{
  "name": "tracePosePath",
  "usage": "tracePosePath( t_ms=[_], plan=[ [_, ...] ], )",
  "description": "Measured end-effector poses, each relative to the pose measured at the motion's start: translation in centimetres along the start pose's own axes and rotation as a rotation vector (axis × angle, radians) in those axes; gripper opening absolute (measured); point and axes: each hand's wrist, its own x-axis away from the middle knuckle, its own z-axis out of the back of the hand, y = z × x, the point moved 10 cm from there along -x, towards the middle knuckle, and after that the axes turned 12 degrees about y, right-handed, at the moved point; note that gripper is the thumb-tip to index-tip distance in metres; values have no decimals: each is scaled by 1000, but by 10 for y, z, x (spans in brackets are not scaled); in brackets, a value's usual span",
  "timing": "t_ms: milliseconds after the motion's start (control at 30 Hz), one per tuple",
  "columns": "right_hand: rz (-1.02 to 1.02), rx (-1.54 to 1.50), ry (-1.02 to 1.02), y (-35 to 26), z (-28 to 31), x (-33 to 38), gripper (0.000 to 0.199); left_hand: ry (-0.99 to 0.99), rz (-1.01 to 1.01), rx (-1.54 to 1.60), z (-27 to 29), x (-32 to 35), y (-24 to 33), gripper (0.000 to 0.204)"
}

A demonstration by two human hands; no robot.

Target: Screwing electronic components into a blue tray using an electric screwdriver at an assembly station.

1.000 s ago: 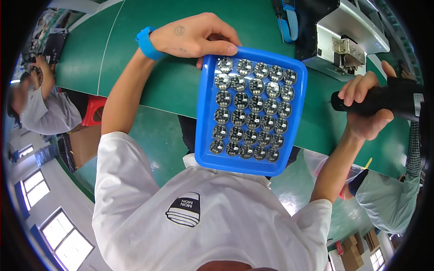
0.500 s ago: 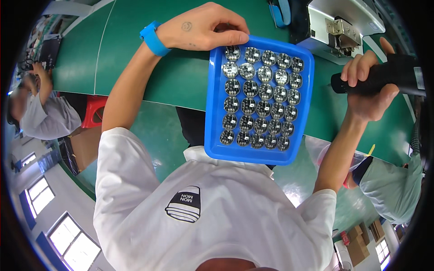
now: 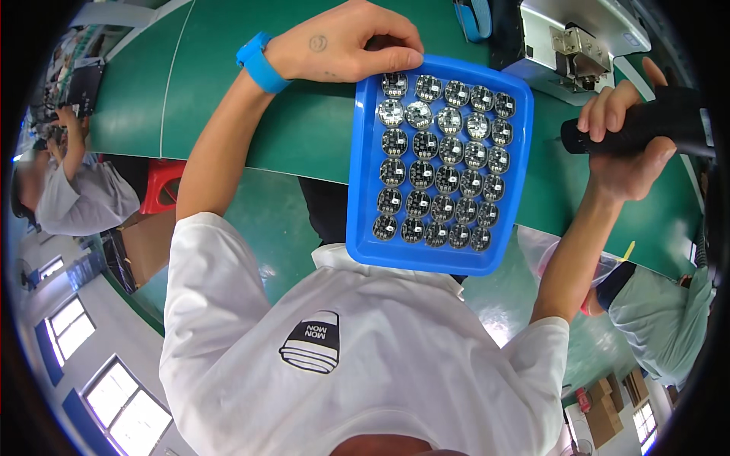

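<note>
We see the blue tray (image 3: 433, 261) over the near edge of the table (image 3: 304, 125), its rim pinched by our left hand (image 3: 356, 47); it looks light and stiff, best held by that rim. Inside sit round boards (image 3: 451, 150) in rows (fragile, we judge). Our right hand (image 3: 625, 170) curls around a black tool (image 3: 660, 121); beyond stands a metal machine (image 3: 566, 49).

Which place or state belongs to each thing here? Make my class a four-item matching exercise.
1. round circuit boards
2. blue wristband
3. black cylindrical device
4. blue plastic tray

A. gripped by the right hand
B. gripped at its edge by the left hand
C. set out in rows
D. around the left wrist

Pairs: 1-C, 2-D, 3-A, 4-B
</note>
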Motion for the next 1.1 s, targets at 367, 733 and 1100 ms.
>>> tracePosePath(
  t_ms=[367,733,1100],
  plan=[
    [22,-82,196,5,16,7,101,374,-527,-294,-39,10,70,24],
    [111,-341,249,9,147,-19,103,316,-468,-320,-45,9,68,26],
    [110,-362,232,18,173,-14,104,322,-429,-390,-52,5,66,37]
  ],
)
